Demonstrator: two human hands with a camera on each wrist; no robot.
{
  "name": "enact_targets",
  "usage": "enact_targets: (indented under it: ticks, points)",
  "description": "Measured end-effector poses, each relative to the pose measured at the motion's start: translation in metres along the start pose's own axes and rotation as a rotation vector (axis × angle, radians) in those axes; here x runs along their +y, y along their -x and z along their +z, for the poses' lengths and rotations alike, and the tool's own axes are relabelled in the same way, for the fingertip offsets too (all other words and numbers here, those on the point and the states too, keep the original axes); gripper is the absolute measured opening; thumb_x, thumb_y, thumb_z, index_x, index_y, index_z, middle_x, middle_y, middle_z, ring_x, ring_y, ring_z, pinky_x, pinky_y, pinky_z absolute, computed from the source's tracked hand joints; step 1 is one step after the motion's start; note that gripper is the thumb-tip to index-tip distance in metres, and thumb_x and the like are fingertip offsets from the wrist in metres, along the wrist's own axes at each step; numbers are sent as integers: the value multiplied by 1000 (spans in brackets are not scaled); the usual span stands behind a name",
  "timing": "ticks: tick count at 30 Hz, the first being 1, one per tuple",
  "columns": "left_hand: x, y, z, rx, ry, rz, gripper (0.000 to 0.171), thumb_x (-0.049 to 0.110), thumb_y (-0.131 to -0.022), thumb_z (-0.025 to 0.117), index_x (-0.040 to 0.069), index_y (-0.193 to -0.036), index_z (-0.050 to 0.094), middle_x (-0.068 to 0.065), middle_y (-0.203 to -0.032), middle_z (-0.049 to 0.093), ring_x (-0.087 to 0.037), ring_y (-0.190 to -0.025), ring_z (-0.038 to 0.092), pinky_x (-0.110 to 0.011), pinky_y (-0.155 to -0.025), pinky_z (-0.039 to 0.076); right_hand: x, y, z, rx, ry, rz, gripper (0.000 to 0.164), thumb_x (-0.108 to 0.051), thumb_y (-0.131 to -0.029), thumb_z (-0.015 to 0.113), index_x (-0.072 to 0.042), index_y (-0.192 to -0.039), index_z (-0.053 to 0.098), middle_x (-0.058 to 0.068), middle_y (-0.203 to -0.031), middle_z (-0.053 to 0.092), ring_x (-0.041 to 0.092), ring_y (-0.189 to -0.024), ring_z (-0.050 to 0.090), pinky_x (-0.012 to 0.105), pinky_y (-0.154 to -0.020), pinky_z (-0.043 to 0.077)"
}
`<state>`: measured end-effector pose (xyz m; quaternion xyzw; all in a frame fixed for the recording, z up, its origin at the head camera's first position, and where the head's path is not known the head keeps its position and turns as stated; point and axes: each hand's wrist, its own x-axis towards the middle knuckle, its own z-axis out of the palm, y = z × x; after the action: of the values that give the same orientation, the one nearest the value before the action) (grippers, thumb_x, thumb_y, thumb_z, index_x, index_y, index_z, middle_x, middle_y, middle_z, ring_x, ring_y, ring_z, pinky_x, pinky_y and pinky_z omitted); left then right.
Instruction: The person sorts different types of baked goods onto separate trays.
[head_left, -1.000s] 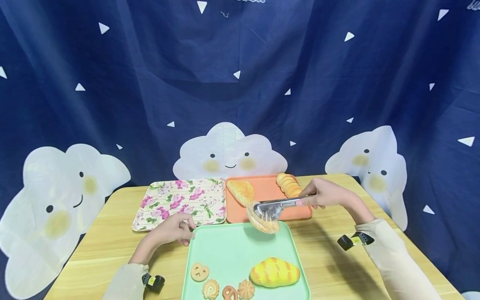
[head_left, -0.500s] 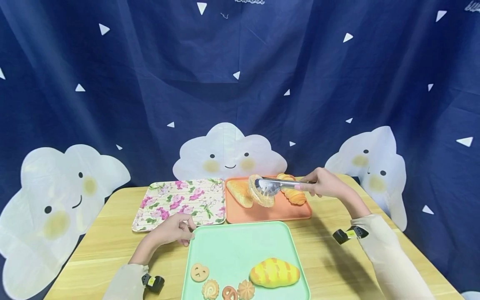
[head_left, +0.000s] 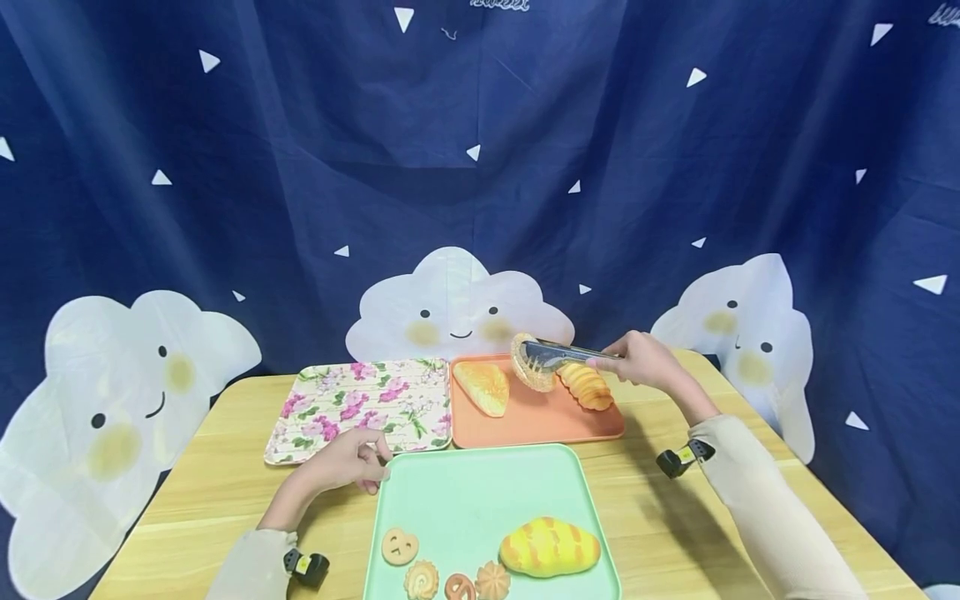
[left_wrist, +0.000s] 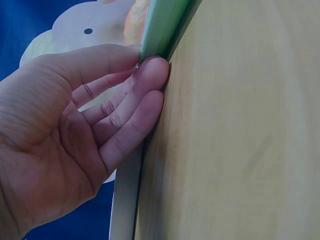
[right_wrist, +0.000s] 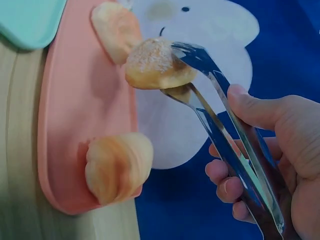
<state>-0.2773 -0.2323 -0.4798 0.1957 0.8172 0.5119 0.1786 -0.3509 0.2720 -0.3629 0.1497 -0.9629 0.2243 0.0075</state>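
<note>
My right hand [head_left: 647,360] grips metal tongs [right_wrist: 235,135]. Between the tong heads sits a round, white-dusted bun [right_wrist: 157,62], held above the back of the orange tray [head_left: 525,425]. On that tray lie a golden wedge-shaped bread [head_left: 483,387] at the left and a ridged croissant-like roll [head_left: 587,386] at the right. My left hand [head_left: 348,458] pinches the far left corner of the green tray [head_left: 465,479]. In the left wrist view the thumb and fingertips meet at the green rim [left_wrist: 162,30].
A flower-patterned tray [head_left: 367,408] lies left of the orange one. The green tray bears a yellow striped bread [head_left: 550,547] and several cookies [head_left: 400,546] near its front. All trays stand on a wooden table [head_left: 217,467], with a dark blue curtain [head_left: 300,167] behind.
My right hand has carried the bun in the tongs up and back, from over the green tray's far edge to the back of the orange tray. The left hand stays put.
</note>
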Motion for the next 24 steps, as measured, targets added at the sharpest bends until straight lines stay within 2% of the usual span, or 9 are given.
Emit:
enact_targets:
  ticks: [5,10,14,18,24]
  points:
    - [-1,0,0,0,-8,4,18,4,-87,74,-4,-98,62,-16,-74,71,-25,-63,70,-39,-59,61,6,-12,5,-39,16,18,42,-51,-92,70,-10,-91,81,3,-54,59,17,-46,51,31,-47,43]
    - [-1,1,0,-5,-18,4,19,5,-87,74,-5,-98,62,-13,-72,71,-23,-62,71,-37,-59,61,12,-23,9,-73,13,40,46,-53,-91,70,-10,-77,78,4,-52,58,14,-42,47,28,-45,35]
    - [0,1,0,-7,-20,0,20,6,-87,74,-5,-98,62,-8,-70,71,-21,-62,71,-37,-60,61,16,-30,12,-92,12,49,51,-54,-91,69,-7,-73,77,-2,-47,54,12,-40,45,26,-44,29]
    - [1,1,0,-6,-21,11,19,5,-87,74,-5,-98,62,-10,-70,71,-21,-62,71,-37,-59,61,19,-36,16,-107,10,58,53,-54,-91,69,-7,-68,74,-5,-46,52,11,-39,44,24,-44,28]
    - [1,2,0,-2,-19,20,17,3,-87,74,-4,-98,62,-16,-73,71,-24,-62,70,-38,-58,61,20,-38,16,-113,23,62,51,-54,-91,69,-12,-63,72,2,-49,57,12,-40,45,25,-44,29]
